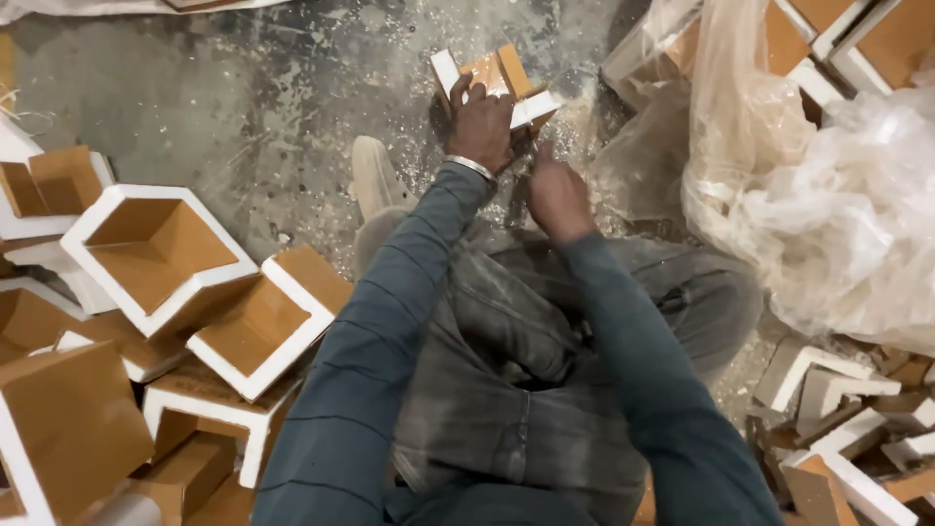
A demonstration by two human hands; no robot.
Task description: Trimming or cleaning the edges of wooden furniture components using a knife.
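Wood corner piece, brown faces with white edges, sits on the dusty concrete floor right past the person's knees. Left hand is clamped over its near side, fingers wrapped on the top edge. Right hand is curled into a loose fist just beside it, and honestly can't tell if anything's in it. Stack of finished box frames off to the left, clear plastic sheeting on the right, loose offcuts below that.
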